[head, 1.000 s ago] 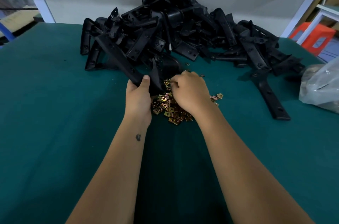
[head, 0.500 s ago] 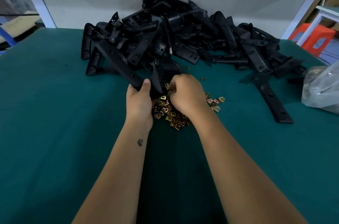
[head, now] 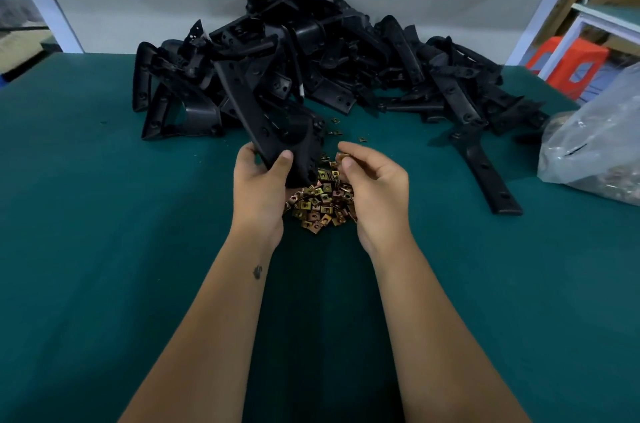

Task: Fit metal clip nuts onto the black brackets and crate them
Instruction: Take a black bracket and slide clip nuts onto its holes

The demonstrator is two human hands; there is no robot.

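Fingers and thumb of the left hand [head: 261, 187] are curled round the lower end of a black bracket [head: 266, 124], gripping it so that it rises tilted, its long arm slanting up and away toward the far edge of the desk [head: 104, 249]. Beside it the right hand [head: 375, 187] pinches a single brass-coloured clip nut [head: 343, 156] between thumb and forefinger, just apart from the bracket's lower end, with the other fingers loosely curled.

Under and between both hands lies a heap of clip nuts [head: 320, 204] on the green desk cover, near the middle of the desk. Behind it, along the far edge, sits a large pile of black brackets [head: 346, 58]. One loose bracket [head: 485, 173] lies flat toward the right edge, and just beyond it a clear plastic bag [head: 595, 145] rests at that edge.
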